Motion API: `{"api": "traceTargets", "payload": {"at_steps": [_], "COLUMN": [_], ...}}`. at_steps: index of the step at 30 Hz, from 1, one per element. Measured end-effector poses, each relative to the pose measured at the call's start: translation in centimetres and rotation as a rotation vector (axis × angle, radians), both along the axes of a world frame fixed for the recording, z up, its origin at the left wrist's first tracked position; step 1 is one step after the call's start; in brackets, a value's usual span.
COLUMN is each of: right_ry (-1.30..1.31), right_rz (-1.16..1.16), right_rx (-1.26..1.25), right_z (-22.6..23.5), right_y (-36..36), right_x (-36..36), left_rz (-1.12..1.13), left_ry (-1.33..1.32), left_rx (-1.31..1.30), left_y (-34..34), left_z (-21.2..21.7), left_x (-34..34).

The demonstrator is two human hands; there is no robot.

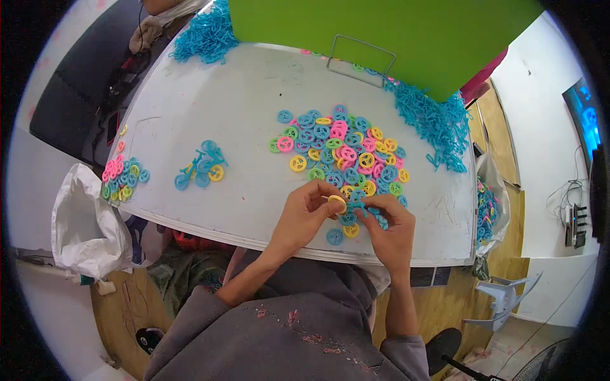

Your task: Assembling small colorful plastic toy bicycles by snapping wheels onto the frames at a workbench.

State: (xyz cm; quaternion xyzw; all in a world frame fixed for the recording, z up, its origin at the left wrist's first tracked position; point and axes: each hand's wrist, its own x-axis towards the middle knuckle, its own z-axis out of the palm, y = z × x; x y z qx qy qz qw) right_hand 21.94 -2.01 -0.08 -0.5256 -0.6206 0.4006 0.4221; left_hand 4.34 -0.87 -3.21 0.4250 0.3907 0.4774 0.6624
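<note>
My left hand (300, 217) pinches a yellow toy wheel (337, 202) between thumb and forefinger, close above the table's near side. Just right of it, my right hand (392, 230) grips a small blue plastic toy bicycle frame (358, 207); its fingers partly cover the piece. Wheel and frame are side by side, and whether they touch I cannot tell. Beyond and beneath both hands spreads a pile of spoked toy wheels (348, 152) in blue, pink, yellow and green. Off to the left lies a cluster of toy bicycles (203, 166), mostly blue, one wheel yellow.
Blue frame pieces are heaped at the table's right (432, 124) and far left (206, 37). A green panel (381, 38) with a wire handle (362, 60) stands at the back. More wheels (125, 176) lie by the left edge, near a white sack (86, 225). Another sack (502, 203) hangs right.
</note>
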Motion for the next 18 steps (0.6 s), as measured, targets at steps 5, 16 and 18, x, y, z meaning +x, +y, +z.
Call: {"api": "traceTargets", "payload": {"at_steps": [5, 16, 18], "right_ry": [0.157, 0.060, 0.041], "right_rz": [-0.111, -0.120, -0.126], "right_rx": [-0.121, -0.114, -0.139], "right_z": [-0.6, -1.6, -1.5], "right_y": [-0.3, -0.3, -0.5], "right_x": [-1.1, -2.2, -2.4], "left_rz": [0.011, 0.177, 0.212], "left_ry": [-0.027, 0.181, 0.184], "left_rx": [-0.039, 0.095, 0.135], "left_y": [0.0, -0.6, -0.8], "left_z": [0.4, -0.1, -0.6], "left_x": [0.1, 1.0, 1.3]}}
